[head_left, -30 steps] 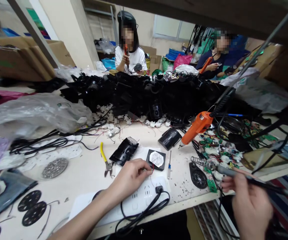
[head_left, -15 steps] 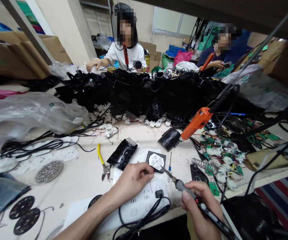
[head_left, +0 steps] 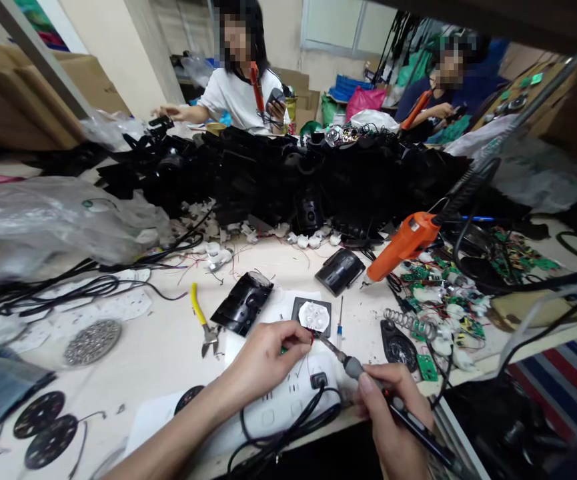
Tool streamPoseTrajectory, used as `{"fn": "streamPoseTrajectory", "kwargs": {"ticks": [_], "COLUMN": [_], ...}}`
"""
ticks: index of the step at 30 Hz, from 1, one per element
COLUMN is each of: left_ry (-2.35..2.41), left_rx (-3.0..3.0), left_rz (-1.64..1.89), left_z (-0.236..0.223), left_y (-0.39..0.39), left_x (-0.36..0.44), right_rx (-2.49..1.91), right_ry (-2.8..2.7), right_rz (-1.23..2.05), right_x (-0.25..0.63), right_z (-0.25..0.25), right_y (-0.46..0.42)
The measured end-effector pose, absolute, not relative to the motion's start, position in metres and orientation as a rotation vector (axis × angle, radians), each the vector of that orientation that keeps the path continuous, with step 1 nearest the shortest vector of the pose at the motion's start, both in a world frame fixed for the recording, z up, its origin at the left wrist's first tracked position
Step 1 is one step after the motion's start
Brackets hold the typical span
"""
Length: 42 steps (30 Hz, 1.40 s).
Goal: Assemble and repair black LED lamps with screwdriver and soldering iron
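My right hand is closed around a soldering iron, its tip pointing up and left. The tip is close to the fingertips of my left hand, which pinch a thin red wire; a bit of green shows under the fingers. Just beyond them lies a square black part with a white LED disc in it. Whether the iron touches the wire is too small to tell. Below my left hand is a white power strip with a black plug in it.
Yellow-handled cutters, black housings and a small screwdriver lie around. An orange electric screwdriver hangs at right above green circuit boards. A heap of black parts separates me from two people.
The soldering iron and my right hand have moved slightly left, bringing the tip down from the LED disc toward my left fingertips. The person opposite now holds up a dark part.
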<state>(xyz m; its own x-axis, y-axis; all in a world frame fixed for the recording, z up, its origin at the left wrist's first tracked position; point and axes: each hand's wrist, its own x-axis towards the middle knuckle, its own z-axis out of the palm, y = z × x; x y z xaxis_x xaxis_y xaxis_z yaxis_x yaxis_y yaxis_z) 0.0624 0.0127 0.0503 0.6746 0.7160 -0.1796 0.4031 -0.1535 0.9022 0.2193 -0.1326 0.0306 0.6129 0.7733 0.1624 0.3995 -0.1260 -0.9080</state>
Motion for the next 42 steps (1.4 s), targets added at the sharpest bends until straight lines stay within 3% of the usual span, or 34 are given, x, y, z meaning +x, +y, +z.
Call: {"fn": "streamPoseTrajectory", "kwargs": {"ticks": [42], "left_ry": [0.921], "left_rx": [1.703], "left_rz": [0.363], "left_z": [0.0441], "left_y": [0.0127], "left_x": [0.0661], "right_rx": [-1.679], "right_ry": [-1.125], "right_rz": [0.317], "right_x": [0.2215], "right_z": [0.026], "right_y": [-0.1229]}}
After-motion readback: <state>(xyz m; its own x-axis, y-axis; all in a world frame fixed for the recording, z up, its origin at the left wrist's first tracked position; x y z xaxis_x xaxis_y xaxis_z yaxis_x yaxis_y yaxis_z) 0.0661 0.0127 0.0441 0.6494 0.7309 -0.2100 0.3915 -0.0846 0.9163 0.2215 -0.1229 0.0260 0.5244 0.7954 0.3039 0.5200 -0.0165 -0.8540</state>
